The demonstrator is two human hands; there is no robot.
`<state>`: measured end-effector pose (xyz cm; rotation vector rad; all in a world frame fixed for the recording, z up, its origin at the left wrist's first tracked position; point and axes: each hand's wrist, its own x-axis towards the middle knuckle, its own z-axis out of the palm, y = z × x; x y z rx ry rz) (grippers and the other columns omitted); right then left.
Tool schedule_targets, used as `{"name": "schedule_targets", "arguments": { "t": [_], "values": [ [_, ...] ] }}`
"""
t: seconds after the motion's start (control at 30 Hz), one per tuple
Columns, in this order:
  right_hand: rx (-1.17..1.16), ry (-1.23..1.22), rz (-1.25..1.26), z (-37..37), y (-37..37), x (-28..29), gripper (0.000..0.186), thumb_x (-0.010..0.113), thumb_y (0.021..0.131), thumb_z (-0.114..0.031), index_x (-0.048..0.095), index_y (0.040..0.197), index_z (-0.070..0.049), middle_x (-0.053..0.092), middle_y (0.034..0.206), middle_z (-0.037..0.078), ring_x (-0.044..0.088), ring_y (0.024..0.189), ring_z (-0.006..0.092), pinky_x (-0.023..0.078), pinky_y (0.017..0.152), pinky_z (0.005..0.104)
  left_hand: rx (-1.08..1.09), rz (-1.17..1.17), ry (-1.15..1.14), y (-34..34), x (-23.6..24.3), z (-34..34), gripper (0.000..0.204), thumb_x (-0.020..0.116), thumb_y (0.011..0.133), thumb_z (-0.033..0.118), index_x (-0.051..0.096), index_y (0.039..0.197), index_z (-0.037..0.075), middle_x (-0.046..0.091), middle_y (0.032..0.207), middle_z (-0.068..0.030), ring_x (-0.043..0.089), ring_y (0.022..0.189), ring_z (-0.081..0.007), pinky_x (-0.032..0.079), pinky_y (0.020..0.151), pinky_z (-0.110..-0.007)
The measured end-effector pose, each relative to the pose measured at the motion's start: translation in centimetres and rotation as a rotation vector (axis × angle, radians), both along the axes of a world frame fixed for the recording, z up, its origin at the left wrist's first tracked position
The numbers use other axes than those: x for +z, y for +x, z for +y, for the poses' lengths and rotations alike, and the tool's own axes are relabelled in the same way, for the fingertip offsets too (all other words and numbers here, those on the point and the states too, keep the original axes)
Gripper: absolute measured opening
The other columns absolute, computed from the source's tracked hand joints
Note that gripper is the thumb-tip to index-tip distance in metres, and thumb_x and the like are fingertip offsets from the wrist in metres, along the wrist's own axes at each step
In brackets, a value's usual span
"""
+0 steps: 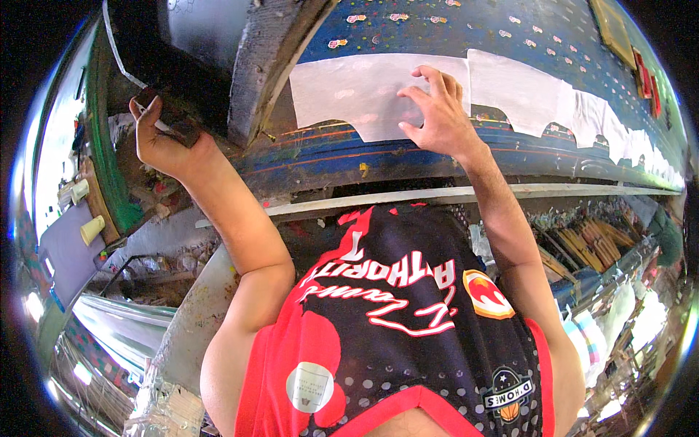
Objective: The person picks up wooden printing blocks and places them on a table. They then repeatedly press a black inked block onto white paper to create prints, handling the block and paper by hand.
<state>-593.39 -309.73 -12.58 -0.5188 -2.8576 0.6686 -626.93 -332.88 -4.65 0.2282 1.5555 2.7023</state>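
At the upper left my left hand [164, 149] is closed around a white cord [120, 57] that comes down from above. A small dark block [183, 132] shows at its palm; whether the hand grips it too is unclear. My right hand [440, 113] is over a white cut fabric piece [331, 91], fingers apart and bent, nothing held. Its fingertips are at or just above the cloth; contact is hard to tell. The fabric lies flat on a long blue printing table [408, 44] marked with small printed logos. Another white fabric piece [513, 87] adjoins it on the right.
More white pieces [593, 120] run along the table to the right. A large dark metal panel [269, 65] stands between my hands. A pale rail [386, 195] edges the table near me. Wooden-handled tools [597, 240] lie below right; cups [92, 230] sit at left.
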Motion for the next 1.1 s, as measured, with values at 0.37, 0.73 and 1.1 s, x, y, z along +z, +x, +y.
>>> {"name": "schedule_targets", "arguments": {
  "t": [0.37, 0.73, 1.1],
  "values": [
    [0.019, 0.040, -0.024, 0.5, -0.4, 1.0, 0.047, 0.092, 0.073, -0.022, 0.076, 0.117, -0.015, 0.050, 0.149, 0.011, 0.043, 0.141, 0.0376, 0.034, 0.118, 0.0536, 0.046, 0.051, -0.117, -1.1, -2.1, -1.6, 0.018, 0.067, 0.082, 0.002, 0.071, 0.097, -0.006, 0.071, 0.103, -0.0141, 0.073, 0.096, -0.0284, 0.061, 0.095, -0.044],
    [0.038, 0.078, -0.080, 0.3, -1.4, 1.5, 0.052, 0.093, 0.072, -0.023, 0.075, 0.119, -0.013, 0.050, 0.149, 0.012, 0.045, 0.141, 0.0372, 0.034, 0.118, 0.0524, -0.061, -0.195, 0.071, -1.7, -2.3, -1.1, 0.039, 0.067, 0.082, 0.002, 0.062, 0.121, 0.001, 0.069, 0.105, -0.0111, 0.073, 0.099, -0.0277, 0.061, 0.091, -0.044],
    [0.010, 0.114, -0.058, -0.4, -0.3, 1.0, 0.056, 0.091, 0.072, -0.026, 0.075, 0.125, -0.015, 0.052, 0.144, 0.014, 0.047, 0.137, 0.0390, 0.036, 0.118, 0.0543, 0.037, -0.107, -0.146, -0.5, -2.0, -2.5, 0.043, 0.069, 0.081, 0.005, 0.066, 0.124, 0.005, 0.068, 0.117, -0.0117, 0.069, 0.107, -0.0268, 0.059, 0.089, -0.040]
  ]
}}
